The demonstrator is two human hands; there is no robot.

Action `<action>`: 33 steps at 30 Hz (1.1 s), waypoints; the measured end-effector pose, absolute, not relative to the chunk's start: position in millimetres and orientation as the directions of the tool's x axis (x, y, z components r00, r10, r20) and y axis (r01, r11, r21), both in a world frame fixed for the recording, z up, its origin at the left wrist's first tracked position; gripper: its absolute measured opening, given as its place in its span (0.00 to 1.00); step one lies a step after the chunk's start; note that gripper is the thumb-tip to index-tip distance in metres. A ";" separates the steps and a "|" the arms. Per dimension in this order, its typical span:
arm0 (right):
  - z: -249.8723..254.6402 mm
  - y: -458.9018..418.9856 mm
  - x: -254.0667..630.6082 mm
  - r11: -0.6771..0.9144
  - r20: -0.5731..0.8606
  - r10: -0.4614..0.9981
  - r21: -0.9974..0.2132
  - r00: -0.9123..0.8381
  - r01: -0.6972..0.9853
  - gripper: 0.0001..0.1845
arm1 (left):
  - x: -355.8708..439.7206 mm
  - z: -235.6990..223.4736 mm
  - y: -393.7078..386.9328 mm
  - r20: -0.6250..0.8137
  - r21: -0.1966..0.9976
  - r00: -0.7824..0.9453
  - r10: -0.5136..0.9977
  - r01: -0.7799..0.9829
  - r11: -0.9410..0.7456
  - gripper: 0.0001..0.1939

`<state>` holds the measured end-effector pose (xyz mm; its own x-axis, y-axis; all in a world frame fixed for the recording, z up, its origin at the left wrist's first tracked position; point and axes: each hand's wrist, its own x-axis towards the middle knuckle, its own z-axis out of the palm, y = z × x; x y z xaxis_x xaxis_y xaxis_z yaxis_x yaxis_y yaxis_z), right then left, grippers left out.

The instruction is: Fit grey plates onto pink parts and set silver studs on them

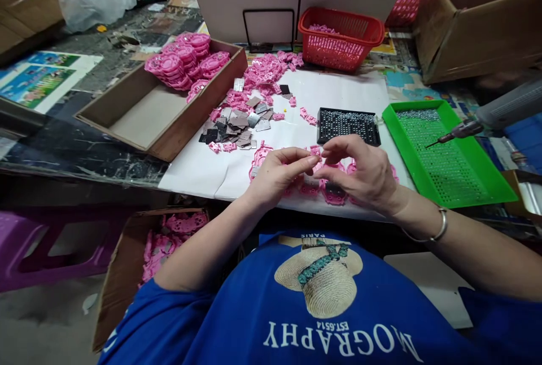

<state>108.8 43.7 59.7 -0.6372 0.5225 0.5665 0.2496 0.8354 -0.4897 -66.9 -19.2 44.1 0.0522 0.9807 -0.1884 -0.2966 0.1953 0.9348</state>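
Note:
My left hand (282,172) is closed, thumb and forefinger pressed together; whatever is in the pinch is too small to make out. Facing it, my right hand (366,176) curves with thumb and forefinger apart, and nothing clear shows between them. Both hands hover over a row of pink plastic casings (334,194) at the front of the white sheet (195,170). My hands hide much of that row. One more pink casing (259,157) shows left of my left hand. Just beyond my right hand lies a black perforated tray (348,119) with small metal screws.
Left stands a cardboard tray (165,145) with stacked pink casings. Metal plates (239,122) and small pink parts (266,71) lie mid-sheet. A red basket (339,52) stands behind. Right are a green tray (455,153) of screws and an electric screwdriver (486,117) above it.

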 end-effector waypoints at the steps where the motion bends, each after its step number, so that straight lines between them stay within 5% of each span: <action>1: 57.1 44.1 108.1 0.886 0.603 0.452 -0.389 -0.657 0.253 0.15 | -66.9 43.6 -19.2 -0.208 0.920 0.053 0.977 -0.328 0.214 0.16; 4: 52.0 45.3 106.3 0.949 0.650 0.312 -0.186 -0.693 0.253 0.11 | -67.4 41.6 -19.4 -0.211 0.906 0.055 0.976 -0.363 0.216 0.15; 8: 54.2 45.2 105.5 0.961 0.665 0.274 -0.172 -0.695 0.215 0.06 | -69.4 40.0 -21.2 -0.164 0.939 0.072 0.984 -0.295 0.178 0.17; 11: 60.5 43.6 106.1 0.869 0.584 0.471 -0.434 -0.661 0.237 0.04 | -71.0 40.4 -23.1 -0.141 0.962 0.062 0.988 -0.226 0.152 0.19; 14: 65.9 42.2 106.4 0.505 0.259 0.743 -0.821 -0.617 0.264 0.08 | -72.8 41.1 -23.8 -0.056 0.985 -0.045 0.997 -0.167 0.047 0.18; 16: 66.5 42.1 106.6 0.282 0.078 0.778 -0.930 -0.624 0.234 0.10 | -74.6 41.6 -23.5 -0.016 0.995 -0.036 0.999 -0.100 0.013 0.17; 18: 64.6 42.8 107.1 0.250 0.057 0.770 -0.944 -0.636 0.217 0.12 | -76.3 41.7 -22.8 -0.020 0.997 0.011 1.000 -0.067 0.021 0.17; 20: 61.5 44.1 107.8 0.423 0.186 0.739 -0.876 -0.647 0.231 0.12 | -77.2 41.4 -21.8 -0.050 0.993 0.019 0.999 -0.103 0.052 0.18; 23: 58.0 46.3 108.7 0.763 0.449 0.573 -0.599 -0.686 0.245 0.11 | -77.4 40.5 -20.2 -0.112 0.975 0.012 0.994 -0.191 0.112 0.18; 26: 57.6 49.1 109.2 0.879 0.520 0.451 -0.399 -0.726 0.260 0.10 | -78.3 38.4 -20.4 -0.090 0.988 -0.006 0.996 -0.129 0.088 0.17; 29: 56.6 54.5 110.5 0.871 0.491 0.483 -0.353 -0.725 0.341 0.11 | -79.9 34.2 -25.4 0.128 0.976 -0.104 0.986 0.190 -0.106 0.13; 33: 48.8 63.6 111.5 0.857 0.404 0.513 -0.196 -0.757 0.476 0.12 | -76.4 29.6 -38.1 0.365 0.646 0.148 0.919 0.670 -0.365 0.12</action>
